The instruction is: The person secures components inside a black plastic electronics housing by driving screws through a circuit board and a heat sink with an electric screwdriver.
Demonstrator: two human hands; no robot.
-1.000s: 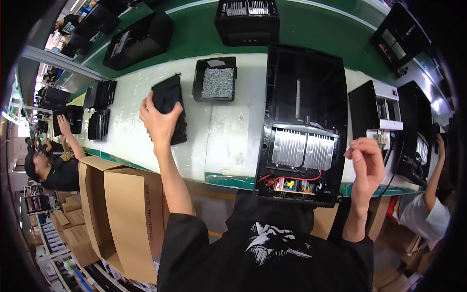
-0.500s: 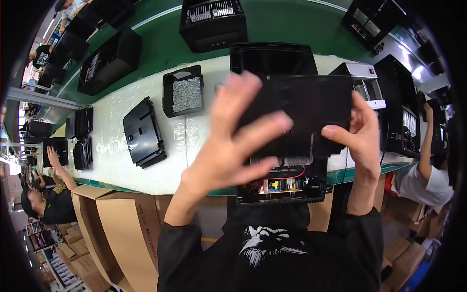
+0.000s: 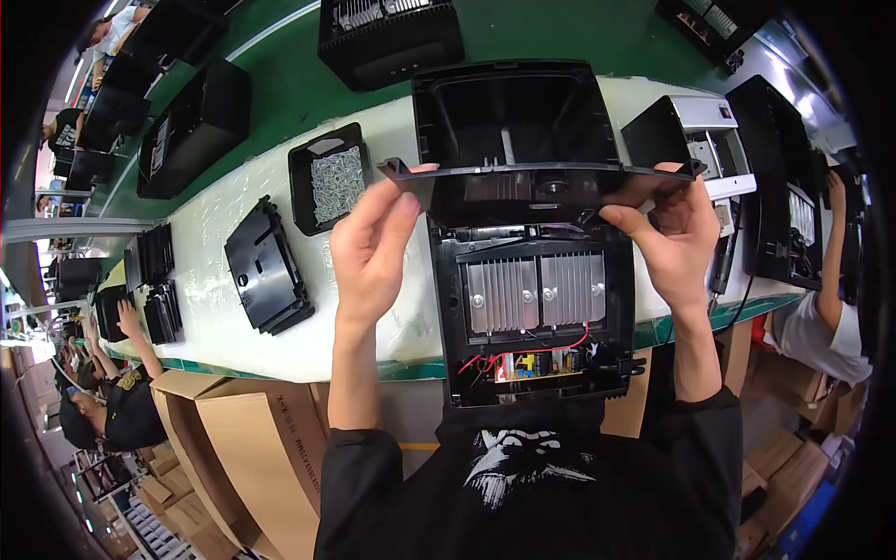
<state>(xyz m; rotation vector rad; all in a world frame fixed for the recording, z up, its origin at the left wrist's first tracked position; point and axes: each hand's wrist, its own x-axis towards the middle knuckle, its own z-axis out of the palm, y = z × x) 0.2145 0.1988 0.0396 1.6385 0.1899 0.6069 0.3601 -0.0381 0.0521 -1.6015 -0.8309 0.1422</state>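
Note:
A black plastic panel [image 3: 523, 198] is held between my two hands, tipped up so that its long edge faces me. My left hand [image 3: 369, 257] pinches its left end with thumb and fingers, and my right hand [image 3: 679, 252] grips the right end. Beneath and just behind the panel lies an open black housing [image 3: 451, 322]. Inside it are two finned metal heat sinks [image 3: 537, 292], a red wire [image 3: 551, 347] and a circuit board [image 3: 541, 364]. The housing's far part [image 3: 518, 112] is a hollow black box section. The panel hides the middle of the housing.
Left of my left hand are a black tray [image 3: 301, 191] of screws [image 3: 338, 185] and a stack of black panels [image 3: 264, 266]. A white device [image 3: 714, 117] and another black housing [image 3: 770, 187] stand right. Cardboard boxes [image 3: 257, 448] line the bench front; co-workers reach in from both sides.
My left hand has come down to the panel's left end and closed on it. The panel has tilted from facing me to nearly edge-on, uncovering the heat sinks.

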